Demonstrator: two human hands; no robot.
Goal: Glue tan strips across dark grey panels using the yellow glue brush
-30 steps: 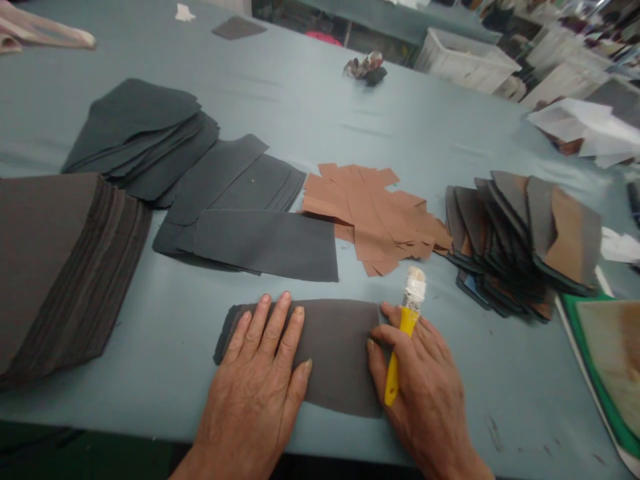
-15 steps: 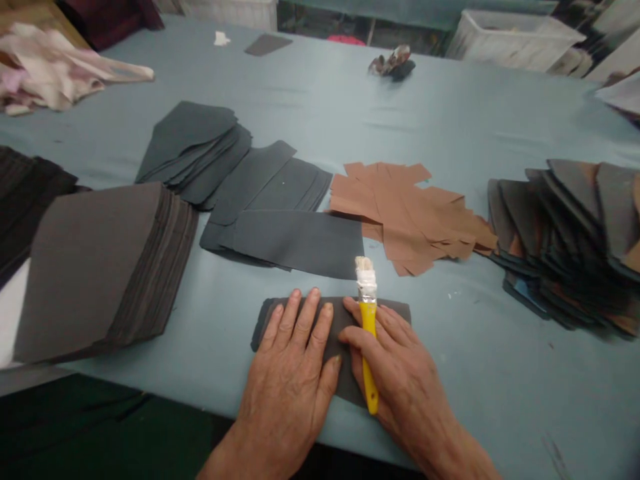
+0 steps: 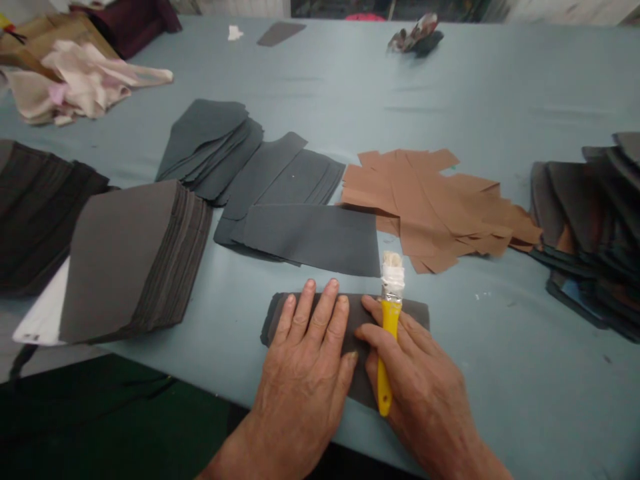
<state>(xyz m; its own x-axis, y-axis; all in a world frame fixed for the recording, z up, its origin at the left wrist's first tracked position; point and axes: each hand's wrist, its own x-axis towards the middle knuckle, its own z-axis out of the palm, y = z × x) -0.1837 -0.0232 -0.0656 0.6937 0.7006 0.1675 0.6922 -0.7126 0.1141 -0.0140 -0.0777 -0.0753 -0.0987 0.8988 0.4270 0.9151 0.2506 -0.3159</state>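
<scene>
Pale blue-green sheeting covers the table (image 3: pixel 500 107), creased in places, and its near edge runs below the person's wrists. Both forearms come up from the bottom of the view and lean inward, so the hands rest side by side, near each other, on a flat dark piece (image 3: pixel 361 388) lying close to that edge. The left hand (image 3: pixel 305 370) is laid open, palm down, fingers straight and slightly parted; the longest fingertips reach just past the piece's far edge, and the thumb angles toward the other hand. The right hand (image 3: pixel 423 380) grips a yellow-handled brush (image 3: pixel 392 310), its handle tucked among bent fingers and its whitened bristles pointing away from the person, while the fingertips bear on the piece. Beyond the hands lie overlapping dark grey panels (image 3: pixel 310 233) and, to their right, a loose heap of brown strips (image 3: pixel 425 207). A thick stack of grey-brown pieces (image 3: pixel 120 267) stands to the left, and a fanned dark pile (image 3: pixel 567 207) sits at far right.
</scene>
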